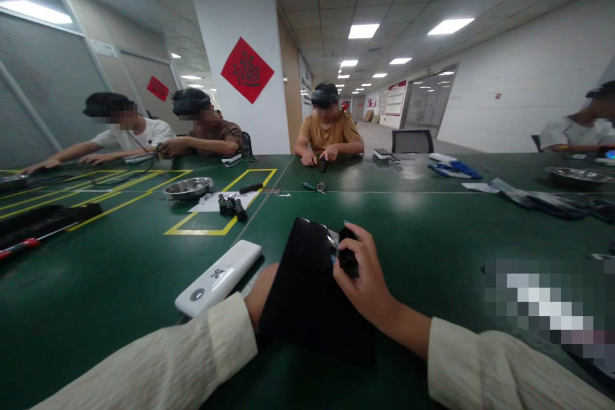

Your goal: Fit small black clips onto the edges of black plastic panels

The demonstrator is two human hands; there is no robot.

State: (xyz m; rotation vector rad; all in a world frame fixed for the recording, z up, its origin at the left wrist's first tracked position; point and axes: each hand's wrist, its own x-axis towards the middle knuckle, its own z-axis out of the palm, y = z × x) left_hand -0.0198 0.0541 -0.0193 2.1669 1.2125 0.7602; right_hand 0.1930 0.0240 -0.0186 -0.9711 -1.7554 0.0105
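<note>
In the head view, the black, flat, roughly rectangular panel [312, 295] stands tilted above the dark green, smooth tabletop [432, 237], between the person's forearms. The right hand [368, 269] has its fingertips bent round a small black object [349, 255] at the panel's upper right edge. The left hand [264, 285] is mostly hidden behind the panel, so whether it grips or merely props it I cannot tell.

The likeliest trouble is slipping: the panel's surface looks smooth, and a push from the right fingertips against one edge could twist it if the left hand's support is weak. The small object could also skid off that edge and drop. A leftward swing might knock the white, glossy, round-ended plastic slab [218, 278] just beside the left wrist.

The panel is dull black with a few bright glints near its top; the sleeves [230, 330] are cream, soft and creased. Farther off, a shiny, shallow metal bowl [180, 195] stands near stubby black clips [232, 207] on white paper [204, 206].
</note>
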